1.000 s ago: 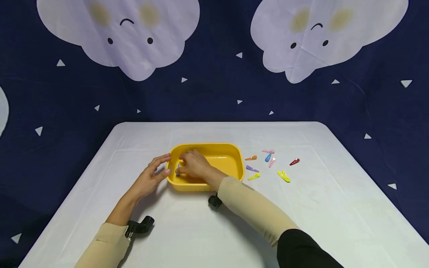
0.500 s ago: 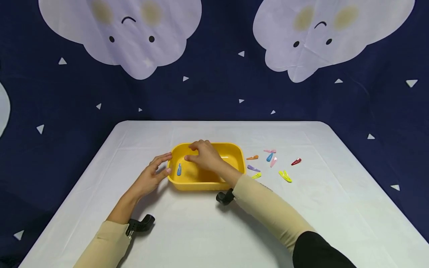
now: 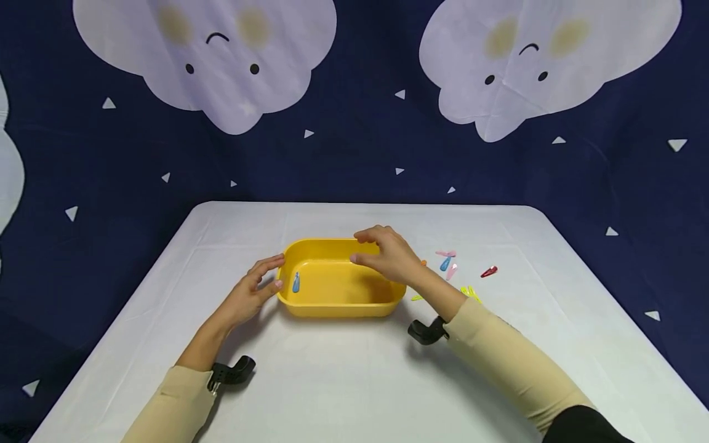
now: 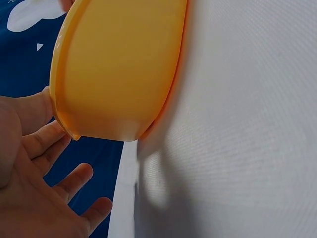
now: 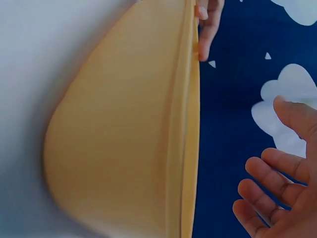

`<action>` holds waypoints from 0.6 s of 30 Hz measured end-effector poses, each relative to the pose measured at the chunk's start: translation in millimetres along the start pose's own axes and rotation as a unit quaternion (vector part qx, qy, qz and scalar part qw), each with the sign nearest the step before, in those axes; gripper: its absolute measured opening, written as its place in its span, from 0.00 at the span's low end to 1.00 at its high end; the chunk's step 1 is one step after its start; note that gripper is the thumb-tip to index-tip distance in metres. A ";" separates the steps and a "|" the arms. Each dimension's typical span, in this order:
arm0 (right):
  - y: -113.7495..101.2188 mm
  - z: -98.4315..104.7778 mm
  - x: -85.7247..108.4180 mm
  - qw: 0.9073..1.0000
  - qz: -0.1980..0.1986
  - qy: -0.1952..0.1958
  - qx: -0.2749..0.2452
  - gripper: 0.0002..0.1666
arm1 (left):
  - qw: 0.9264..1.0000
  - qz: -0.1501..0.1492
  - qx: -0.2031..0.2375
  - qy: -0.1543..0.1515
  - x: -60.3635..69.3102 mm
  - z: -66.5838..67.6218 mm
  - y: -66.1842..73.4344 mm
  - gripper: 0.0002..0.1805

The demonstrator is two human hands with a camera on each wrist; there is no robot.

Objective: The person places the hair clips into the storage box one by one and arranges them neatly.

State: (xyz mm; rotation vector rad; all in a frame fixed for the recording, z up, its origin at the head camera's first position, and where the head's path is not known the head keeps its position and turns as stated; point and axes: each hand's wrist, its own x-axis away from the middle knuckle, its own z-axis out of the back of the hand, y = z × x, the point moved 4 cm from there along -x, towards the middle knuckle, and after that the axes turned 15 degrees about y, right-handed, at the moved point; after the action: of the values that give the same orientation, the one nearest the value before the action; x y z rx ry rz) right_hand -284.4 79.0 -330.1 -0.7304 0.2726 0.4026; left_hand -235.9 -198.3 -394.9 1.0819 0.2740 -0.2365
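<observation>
A yellow plastic tray [image 3: 343,311] stands on the white table, and one blue hair clip [image 3: 296,282] lies inside it near the left end. My left hand [image 3: 246,295] touches the tray's left rim with thumb and fingertips; in the left wrist view its other fingers [image 4: 74,182] spread loosely below the rim. Above the tray's right end hangs my right hand [image 3: 390,255], fingers relaxed and apart. Nothing is between its fingers [image 5: 270,178] in the right wrist view.
Right of the tray lie several hair clips: a pink one [image 3: 451,271], a blue one [image 3: 445,264], a dark red one [image 3: 489,271] and a yellow one [image 3: 471,293]. My right forearm partly covers others. A dark blue cloth [image 3: 354,160] with clouds hangs behind the table.
My right hand has let go of the blue hair clip, leaving it in the tray, and has moved right to the tray's right end. The left hand stays at the rim.
</observation>
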 end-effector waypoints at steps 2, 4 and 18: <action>5.4 10.0 6.4 1.000 0.001 0.002 0.002 0.30 | 1.000 0.000 0.001 -0.001 -0.2 -0.8 -0.5 0.25; 11.6 20.0 13.1 1.000 0.000 0.002 0.000 0.30 | 1.000 0.002 0.001 -0.003 -0.6 -1.5 -1.1 0.25; 69.6 78.7 56.0 0.999 -0.033 0.018 0.019 0.33 | 1.000 0.021 0.001 -0.003 -1.2 -1.6 -4.5 0.25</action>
State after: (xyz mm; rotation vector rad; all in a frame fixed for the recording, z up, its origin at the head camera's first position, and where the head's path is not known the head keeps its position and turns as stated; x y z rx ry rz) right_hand -257.7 194.9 -335.9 -0.7088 0.2881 0.3210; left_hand -238.7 -198.9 -398.9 1.0877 0.2461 -0.2027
